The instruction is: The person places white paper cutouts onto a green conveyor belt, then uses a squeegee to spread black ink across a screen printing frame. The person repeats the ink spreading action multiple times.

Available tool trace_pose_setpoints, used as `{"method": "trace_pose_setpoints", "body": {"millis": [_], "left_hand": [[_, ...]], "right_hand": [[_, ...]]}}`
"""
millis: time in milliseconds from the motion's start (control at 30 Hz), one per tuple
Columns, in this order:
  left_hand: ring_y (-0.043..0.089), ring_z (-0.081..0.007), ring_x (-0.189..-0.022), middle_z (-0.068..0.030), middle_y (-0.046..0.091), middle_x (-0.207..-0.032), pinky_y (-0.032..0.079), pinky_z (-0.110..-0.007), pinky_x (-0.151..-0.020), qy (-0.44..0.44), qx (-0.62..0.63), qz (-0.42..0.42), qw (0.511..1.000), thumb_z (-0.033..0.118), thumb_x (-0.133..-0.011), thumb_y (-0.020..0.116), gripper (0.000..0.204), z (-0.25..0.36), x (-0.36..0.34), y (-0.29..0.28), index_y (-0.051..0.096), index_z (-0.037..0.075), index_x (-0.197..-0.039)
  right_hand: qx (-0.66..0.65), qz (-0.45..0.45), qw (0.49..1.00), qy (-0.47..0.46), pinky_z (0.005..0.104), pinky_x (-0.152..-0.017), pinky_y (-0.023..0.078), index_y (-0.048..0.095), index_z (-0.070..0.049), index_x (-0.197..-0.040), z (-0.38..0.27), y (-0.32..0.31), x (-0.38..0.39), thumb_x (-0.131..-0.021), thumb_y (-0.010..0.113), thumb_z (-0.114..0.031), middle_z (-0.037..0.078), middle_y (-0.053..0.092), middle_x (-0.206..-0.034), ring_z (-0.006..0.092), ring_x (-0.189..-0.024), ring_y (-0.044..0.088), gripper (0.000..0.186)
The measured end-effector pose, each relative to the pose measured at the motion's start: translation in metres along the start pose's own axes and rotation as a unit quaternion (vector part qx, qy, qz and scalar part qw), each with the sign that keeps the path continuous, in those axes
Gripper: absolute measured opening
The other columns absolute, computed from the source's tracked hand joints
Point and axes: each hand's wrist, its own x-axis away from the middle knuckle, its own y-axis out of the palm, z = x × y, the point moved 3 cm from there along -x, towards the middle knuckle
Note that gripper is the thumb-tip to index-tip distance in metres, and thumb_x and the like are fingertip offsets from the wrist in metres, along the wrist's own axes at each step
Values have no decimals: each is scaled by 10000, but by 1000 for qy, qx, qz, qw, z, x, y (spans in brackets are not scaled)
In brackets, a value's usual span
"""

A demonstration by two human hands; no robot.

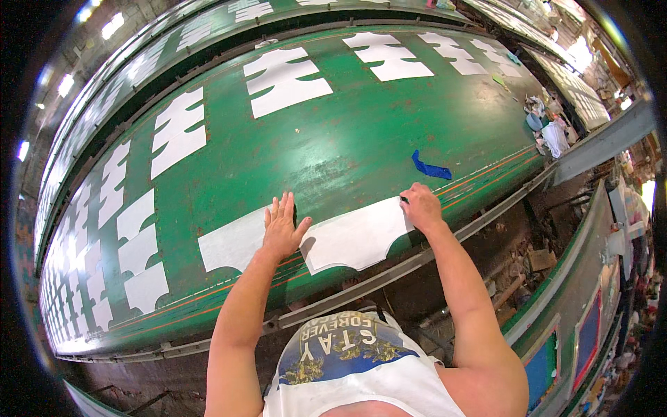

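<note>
A white cut fabric panel (358,235) with curved cut-outs along its near edge lies on the green table (333,149) in front of me. Another white fabric panel (233,241) lies to its left. My left hand (281,226) rests where the two panels meet, fingers stretched out and apart, partly covering both. At the far right corner of the nearer panel, my right hand (422,207) is closed in a pinch. A small dark spot shows between its fingertips; what it is I cannot make out. Just beyond that hand lies a crumpled blue cloth strip (431,167).
Rows of white panels (285,80) lie along the far side and the left end (142,257). A heap of rags (552,132) sits at the right end. A metal rail (347,295) edges the table near my body. Orange lines (479,179) run along its near side.
</note>
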Motion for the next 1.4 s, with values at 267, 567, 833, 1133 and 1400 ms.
{"method": "trace_pose_setpoints", "body": {"millis": [267, 567, 833, 1133, 1400], "left_hand": [[327, -506, -1632, -279, 386, -1750, 281, -618, -1324, 83, 13, 36, 996, 458, -1041, 728, 821, 67, 34, 11, 435, 33, -1679], [573, -484, -1449, -253, 618, -1556, 477, -583, -1193, 148, -88, 24, 985, 327, -956, 819, 556, 123, 83, 34, 674, 27, -1402], [599, -460, -1407, -241, 646, -1502, 510, -572, -1138, 72, -109, 50, 990, 323, -960, 812, 457, 105, 81, 17, 708, 34, -1298], [641, -382, -1325, -198, 689, -1417, 530, -549, -1091, 19, -93, 72, 993, 172, -951, 740, 532, 88, 27, 19, 649, 88, -1469], [725, -266, -1032, -138, 794, -1043, 564, -437, -965, -24, 265, -121, 956, 145, -967, 794, 222, 56, 38, -18, 805, 62, -1173]], "right_hand": [[26, -21, 998, -44, 476, -923, 609, 813, -113, -984, 17, 12, -16, -894, 865, -242, 90, 708, -1062, 325, -1095, 713, 165], [-3, -87, 995, -58, 481, -916, 619, 801, -101, -969, 17, 11, -25, -906, 850, -228, 107, 738, -1067, 344, -1069, 750, 150], [-72, -73, 992, -75, 523, -874, 625, 794, -95, -998, 24, 16, -29, -922, 765, -215, 140, 753, -1066, 371, -1040, 763, 145], [-246, -175, 945, -127, 405, -769, 583, 723, -35, -909, 6, -42, -18, -890, 777, -116, 121, 716, -897, 253, -833, 719, 99], [-575, -116, 808, -49, 271, -786, 559, 740, -30, -974, -17, -94, -42, -903, 782, -35, 12, 735, -917, 90, -837, 667, 82]]}}
